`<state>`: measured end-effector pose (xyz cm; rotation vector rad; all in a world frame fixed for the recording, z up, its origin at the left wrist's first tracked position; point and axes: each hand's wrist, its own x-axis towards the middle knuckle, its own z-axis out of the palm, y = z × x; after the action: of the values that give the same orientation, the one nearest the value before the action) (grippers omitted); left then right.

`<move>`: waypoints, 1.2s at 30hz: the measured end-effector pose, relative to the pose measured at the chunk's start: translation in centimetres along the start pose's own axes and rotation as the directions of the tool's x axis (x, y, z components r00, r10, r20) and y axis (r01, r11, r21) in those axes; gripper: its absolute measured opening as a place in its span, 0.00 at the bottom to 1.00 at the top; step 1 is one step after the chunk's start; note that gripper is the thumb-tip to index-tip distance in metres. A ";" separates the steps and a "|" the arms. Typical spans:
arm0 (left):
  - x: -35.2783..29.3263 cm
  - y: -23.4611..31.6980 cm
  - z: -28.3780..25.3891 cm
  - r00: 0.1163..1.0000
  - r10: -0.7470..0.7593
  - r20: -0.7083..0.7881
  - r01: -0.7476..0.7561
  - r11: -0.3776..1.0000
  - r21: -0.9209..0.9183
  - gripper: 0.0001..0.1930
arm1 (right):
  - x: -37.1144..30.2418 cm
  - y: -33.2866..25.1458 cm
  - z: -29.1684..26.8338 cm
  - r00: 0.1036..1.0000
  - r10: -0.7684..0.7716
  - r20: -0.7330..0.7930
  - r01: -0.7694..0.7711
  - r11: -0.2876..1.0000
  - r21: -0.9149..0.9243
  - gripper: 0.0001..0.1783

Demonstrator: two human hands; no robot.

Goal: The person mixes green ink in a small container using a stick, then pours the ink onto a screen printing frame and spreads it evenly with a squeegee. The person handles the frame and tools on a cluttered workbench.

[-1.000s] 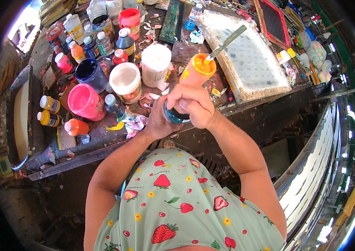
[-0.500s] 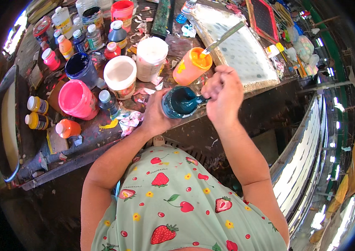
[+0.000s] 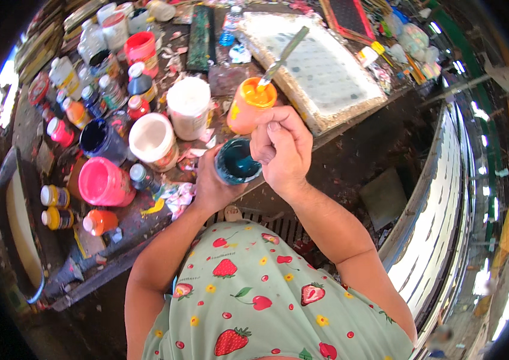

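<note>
My left hand [image 3: 211, 185] is wrapped round the side of a jar of dark teal paint [image 3: 223, 163], which is tilted so its mouth faces me. My right hand [image 3: 284, 150] is closed beside the jar's right rim, fingers curled in and thumb pressed against them; whatever it grips is hidden behind the knuckles. Just beyond this hand stands an orange paint tub [image 3: 242, 116]. From the orange paint in it sticks up a paint-smeared spatula [image 3: 287, 54]. A white tub [image 3: 188, 111] and an open tub of whitish paint [image 3: 164, 157] stand left of the jar.
A pink paint tub [image 3: 107, 191], a dark blue tub [image 3: 99, 143] and several small bottles crowd the table's left side. Back right lies a wood-framed printing screen [image 3: 314, 123] near the table edge. A crumpled stained rag [image 3: 179, 197] lies by my left forearm.
The view has shifted, so the table's things sit further left. My right hand has turned and moved closer over the jar's rim; the dark handle at its fingers no longer shows.
</note>
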<state>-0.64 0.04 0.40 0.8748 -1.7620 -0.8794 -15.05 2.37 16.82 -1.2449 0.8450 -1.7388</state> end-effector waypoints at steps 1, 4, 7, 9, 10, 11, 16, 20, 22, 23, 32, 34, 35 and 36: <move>-0.1 -0.5 -0.1 1.000 0.001 0.008 -0.001 1.000 -0.014 0.51 | 0.6 -1.2 0.1 0.999 -0.021 0.033 0.020 0.999 0.027 0.12; -0.4 -1.8 0.1 1.000 -0.020 0.024 0.020 1.000 -0.009 0.51 | 1.5 -2.7 0.8 0.998 -0.043 0.055 0.038 0.995 0.091 0.13; -0.5 -2.4 0.2 0.998 -0.038 0.050 0.042 0.997 -0.071 0.54 | 0.0 1.6 0.1 0.996 0.087 -0.031 -0.089 0.995 -0.050 0.13; -0.5 -2.5 0.2 0.996 -0.054 0.072 0.061 0.993 -0.102 0.55 | -1.4 3.2 -1.6 0.993 0.120 -0.003 -0.120 0.988 -0.101 0.14; -0.5 -1.9 0.4 0.996 -0.056 0.063 0.062 0.993 -0.097 0.55 | -1.8 2.4 -1.7 1.000 0.029 0.010 -0.027 0.977 -0.213 0.16; -0.5 -2.2 0.5 0.997 -0.052 0.053 0.058 0.992 -0.115 0.55 | -2.1 1.6 -1.6 0.998 -0.058 0.029 0.065 0.944 -0.322 0.18; -1.1 -1.8 0.9 0.996 -0.087 0.011 0.086 0.960 -0.266 0.62 | -6.2 -2.4 -4.6 0.931 -0.364 0.039 0.273 0.619 -0.737 0.28; -1.3 -1.3 0.8 0.995 -0.092 0.049 0.097 0.990 -0.104 0.61 | -10.9 -3.8 -5.8 0.911 -0.372 -0.177 0.077 0.575 -0.814 0.19; -1.7 -2.8 1.6 0.996 -0.077 0.035 0.082 0.977 -0.198 0.61 | -12.5 -4.6 -6.4 0.906 -0.371 -0.203 0.028 0.533 -0.846 0.16; -1.7 -3.0 1.5 0.998 -0.055 0.015 0.057 0.980 -0.191 0.62 | -13.0 -5.1 -6.2 0.903 -0.359 -0.236 0.001 0.552 -0.834 0.14; -1.2 1.5 2.2 0.999 0.010 -0.041 0.004 0.946 0.323 0.51 | -16.1 -8.3 -12.6 0.920 -0.367 0.133 0.243 0.272 -0.931 0.24; -2.1 0.9 1.2 0.993 -0.103 -0.050 0.112 0.967 0.228 0.48 | -16.5 -8.8 -14.8 0.896 -0.376 0.236 0.349 0.268 -0.898 0.23; -2.9 -0.1 0.9 0.984 -0.154 -0.087 0.161 0.983 0.088 0.47 | -16.8 -9.1 -16.0 0.900 -0.366 0.238 0.351 0.282 -0.893 0.23; -3.8 0.1 0.8 0.977 -0.165 -0.137 0.171 0.985 0.032 0.48 | -17.2 -9.6 -17.3 0.901 -0.365 0.235 0.350 0.287 -0.892 0.22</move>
<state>-0.27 3.50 -1.33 1.0987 -1.6139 -0.8723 -30.78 23.07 13.20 -2.3293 1.8296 -1.5550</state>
